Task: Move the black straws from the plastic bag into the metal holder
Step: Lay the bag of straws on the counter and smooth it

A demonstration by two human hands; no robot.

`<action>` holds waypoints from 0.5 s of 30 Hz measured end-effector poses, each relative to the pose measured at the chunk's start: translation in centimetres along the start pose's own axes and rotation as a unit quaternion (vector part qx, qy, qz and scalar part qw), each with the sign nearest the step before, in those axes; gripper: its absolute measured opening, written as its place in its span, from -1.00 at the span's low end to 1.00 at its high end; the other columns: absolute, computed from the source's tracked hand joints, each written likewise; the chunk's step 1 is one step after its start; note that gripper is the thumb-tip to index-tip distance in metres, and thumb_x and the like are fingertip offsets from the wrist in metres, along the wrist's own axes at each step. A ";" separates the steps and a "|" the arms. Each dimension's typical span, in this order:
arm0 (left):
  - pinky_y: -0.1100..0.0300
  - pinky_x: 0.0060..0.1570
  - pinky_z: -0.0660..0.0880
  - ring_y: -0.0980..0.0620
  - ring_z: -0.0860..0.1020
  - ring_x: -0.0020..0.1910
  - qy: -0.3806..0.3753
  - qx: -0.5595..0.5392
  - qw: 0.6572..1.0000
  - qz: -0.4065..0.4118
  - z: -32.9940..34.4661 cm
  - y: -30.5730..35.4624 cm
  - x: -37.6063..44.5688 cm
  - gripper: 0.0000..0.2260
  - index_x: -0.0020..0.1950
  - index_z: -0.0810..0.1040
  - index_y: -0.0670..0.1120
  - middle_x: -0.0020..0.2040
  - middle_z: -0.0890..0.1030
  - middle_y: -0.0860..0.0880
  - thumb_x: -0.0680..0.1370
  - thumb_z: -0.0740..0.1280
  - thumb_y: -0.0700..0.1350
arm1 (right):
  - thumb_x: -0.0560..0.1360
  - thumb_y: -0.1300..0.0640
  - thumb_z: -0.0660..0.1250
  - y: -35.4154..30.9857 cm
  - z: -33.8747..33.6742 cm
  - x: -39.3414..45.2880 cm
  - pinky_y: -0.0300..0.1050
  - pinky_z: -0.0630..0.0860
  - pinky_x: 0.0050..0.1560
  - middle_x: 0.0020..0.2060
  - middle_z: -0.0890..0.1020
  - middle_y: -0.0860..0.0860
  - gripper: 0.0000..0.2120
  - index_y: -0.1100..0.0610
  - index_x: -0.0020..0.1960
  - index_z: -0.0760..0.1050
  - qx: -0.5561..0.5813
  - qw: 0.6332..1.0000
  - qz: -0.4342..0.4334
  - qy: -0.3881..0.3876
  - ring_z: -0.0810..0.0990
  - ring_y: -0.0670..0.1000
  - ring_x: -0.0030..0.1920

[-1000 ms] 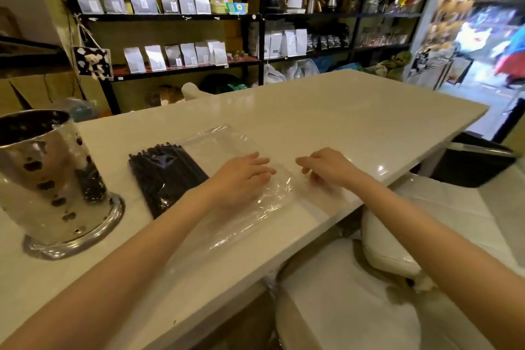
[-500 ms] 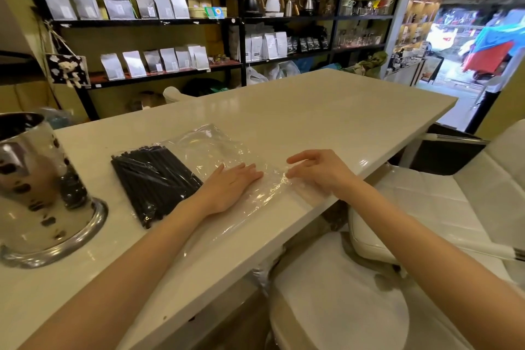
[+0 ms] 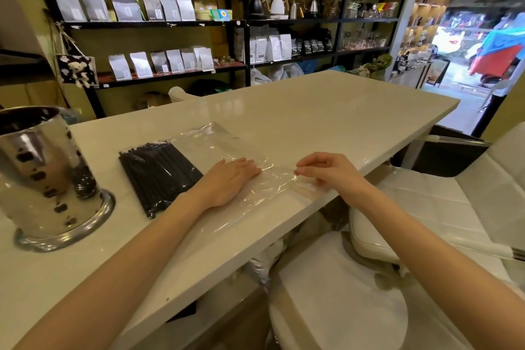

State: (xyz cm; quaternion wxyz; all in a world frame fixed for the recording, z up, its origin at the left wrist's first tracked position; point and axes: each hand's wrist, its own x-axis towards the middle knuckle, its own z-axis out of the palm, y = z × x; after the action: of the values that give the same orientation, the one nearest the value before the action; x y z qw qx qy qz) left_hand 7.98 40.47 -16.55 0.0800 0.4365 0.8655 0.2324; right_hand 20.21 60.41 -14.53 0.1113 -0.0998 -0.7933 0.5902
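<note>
A clear plastic bag [image 3: 224, 148] lies flat on the white counter [image 3: 312, 116]. A bundle of black straws [image 3: 159, 173] fills its left end. My left hand [image 3: 227, 182] rests flat, palm down, on the middle of the bag, just right of the straws. My right hand [image 3: 326, 172] is at the bag's right end near the counter's front edge, fingers curled and pinching the plastic there. The shiny metal holder [image 3: 42, 176] stands upright at the far left, left of the straws, with dark straws visible inside it.
White padded chairs [image 3: 426, 207] stand below and to the right of the counter edge. Black shelves [image 3: 241, 23] with pouches and kettles line the wall behind. An open doorway to the street is at the far right.
My right hand has lifted slightly and its fingertips have closed on the bag's right end. My left hand stays flat on the bag. The view has shifted a little.
</note>
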 end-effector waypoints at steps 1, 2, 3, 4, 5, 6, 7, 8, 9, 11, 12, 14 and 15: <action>0.25 0.32 0.10 0.04 0.32 0.38 0.020 -0.038 0.999 -0.004 -0.4 0.1 -0.4 -0.59 0.23 0.52 -0.05 0.33 0.47 0.00 0.61 -0.04 0.02 | 0.39 0.22 0.41 0.0 -0.1 0.0 -0.31 0.45 -0.27 -0.18 0.69 0.01 -0.92 0.07 -0.15 0.60 -0.002 1.000 0.003 -0.001 0.59 -0.05 -0.16; 0.27 0.28 0.19 0.04 0.41 0.30 0.031 -0.081 0.996 -0.014 -0.9 0.3 -1.1 -0.61 0.12 0.59 -0.06 0.24 0.54 0.01 0.58 0.04 0.06 | 0.40 0.22 0.40 0.0 -0.2 0.1 -0.27 0.46 -0.23 -0.16 0.69 0.02 -0.93 0.07 -0.14 0.59 -0.005 1.000 0.009 0.000 0.58 -0.02 -0.14; 0.25 0.24 0.27 0.06 0.48 0.21 0.036 -0.109 0.993 -0.025 -1.3 0.4 -1.8 -0.62 0.02 0.64 -0.05 0.17 0.58 0.03 0.53 0.11 0.12 | 0.41 0.22 0.39 0.0 -0.2 0.2 -0.23 0.46 -0.21 -0.15 0.69 0.03 -0.93 0.08 -0.13 0.59 -0.007 1.000 0.015 0.001 0.57 0.00 -0.13; 0.24 0.20 0.34 0.11 0.52 0.12 0.033 -0.112 0.993 -0.028 -1.9 0.5 -2.6 -0.62 -0.07 0.66 -0.03 0.10 0.60 0.07 0.48 0.17 0.18 | 0.43 0.22 0.38 0.0 -0.3 0.3 -0.21 0.46 -0.20 -0.15 0.69 0.03 -0.93 0.08 -0.13 0.58 -0.010 1.000 0.020 0.002 0.56 0.04 -0.13; 0.26 0.15 0.38 0.17 0.53 0.05 0.025 -0.096 0.995 -0.030 -2.4 0.5 -3.5 -0.65 -0.11 0.66 -0.02 0.03 0.61 0.12 0.44 0.23 0.20 | 0.43 0.22 0.37 0.0 -0.3 0.4 -0.19 0.47 -0.19 -0.15 0.68 0.03 -0.94 0.08 -0.13 0.57 -0.014 1.000 0.022 0.004 0.55 0.06 -0.12; 0.30 0.10 0.39 0.24 0.52 0.01 0.015 -0.077 0.996 -0.034 -2.7 0.5 -4.4 -0.69 -0.13 0.67 -0.03 -0.01 0.60 0.17 0.41 0.29 0.17 | 0.44 0.22 0.36 -0.1 -0.2 0.5 -0.16 0.49 -0.14 -0.14 0.67 0.03 -0.93 0.08 -0.14 0.57 -0.024 0.999 0.023 0.008 0.56 0.08 -0.09; 0.33 0.08 0.39 0.29 0.51 -0.01 0.007 -0.058 0.998 -0.035 -3.0 0.5 -5.1 -0.74 -0.13 0.67 -0.04 -0.02 0.59 0.20 0.40 0.34 0.12 | 0.43 0.23 0.36 -0.2 0.0 0.6 -0.13 0.49 -0.04 -0.11 0.66 0.04 -0.93 0.07 -0.14 0.56 -0.045 0.999 0.017 0.016 0.57 0.07 -0.04; 0.33 0.07 0.40 0.30 0.51 -0.01 0.003 -0.044 0.998 -0.035 -3.3 0.5 -5.7 -0.78 -0.13 0.67 -0.05 -0.01 0.59 0.21 0.40 0.37 0.06 | 0.43 0.23 0.36 -0.2 0.3 0.8 -0.11 0.48 0.06 -0.06 0.63 0.04 -0.92 0.08 -0.11 0.55 -0.089 0.996 0.003 0.028 0.56 0.05 0.03; 0.34 0.07 0.40 0.30 0.52 0.00 0.002 -0.039 0.999 -0.034 -3.4 0.5 -6.2 -0.82 -0.12 0.66 -0.05 -0.01 0.59 0.21 0.40 0.38 0.02 | 0.43 0.23 0.35 -0.4 0.6 0.9 -0.11 0.42 0.14 0.02 0.60 0.04 -0.85 0.08 -0.01 0.54 -0.159 0.986 -0.022 0.044 0.51 0.03 0.11; 0.35 0.07 0.40 0.29 0.52 -0.01 0.011 -0.040 0.999 -0.034 -3.5 0.9 -6.8 -0.89 -0.14 0.65 -0.02 -0.01 0.60 0.20 0.42 0.37 -0.02 | 0.40 0.20 0.34 -1.0 1.8 0.8 -0.08 0.31 0.25 0.23 0.50 0.04 -0.57 0.09 0.26 0.40 -0.303 0.946 -0.103 0.058 0.35 0.03 0.29; 0.33 0.07 0.41 0.28 0.53 -0.01 0.022 -0.041 0.998 -0.036 -3.4 1.2 -7.0 -0.92 -0.15 0.63 0.02 0.00 0.61 0.18 0.42 0.37 -0.02 | 0.38 0.16 0.34 -1.5 2.6 0.6 -0.03 0.26 0.31 0.30 0.45 0.02 -0.47 0.07 0.34 0.33 -0.338 0.928 -0.149 0.043 0.27 0.05 0.36; 0.29 0.06 0.43 0.23 0.54 -0.02 0.047 -0.034 0.997 -0.043 -3.3 1.6 -7.1 -0.93 -0.13 0.61 0.06 0.00 0.63 0.13 0.43 0.36 -0.01 | 0.35 0.02 0.26 -2.5 4.5 0.1 0.03 0.17 0.38 0.33 0.43 -0.01 -0.41 0.02 0.37 0.29 -0.375 0.900 -0.218 -0.028 0.21 0.06 0.41; 0.28 0.06 0.43 0.20 0.54 -0.03 0.054 -0.030 0.997 -0.043 -3.2 1.7 -7.2 -0.90 -0.10 0.62 0.05 -0.01 0.65 0.11 0.43 0.36 0.00 | 0.35 -0.05 0.21 -2.8 5.6 -0.1 0.04 0.12 0.41 0.30 0.47 -0.02 -0.44 -0.01 0.35 0.33 -0.396 0.885 -0.235 -0.062 0.23 0.04 0.40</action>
State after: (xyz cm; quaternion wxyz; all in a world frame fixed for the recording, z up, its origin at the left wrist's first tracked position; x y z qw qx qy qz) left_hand 12.48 34.61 -13.43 0.0560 0.3832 0.8789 0.2784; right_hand 18.59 54.47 -13.41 0.1487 0.0908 -0.9666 0.1881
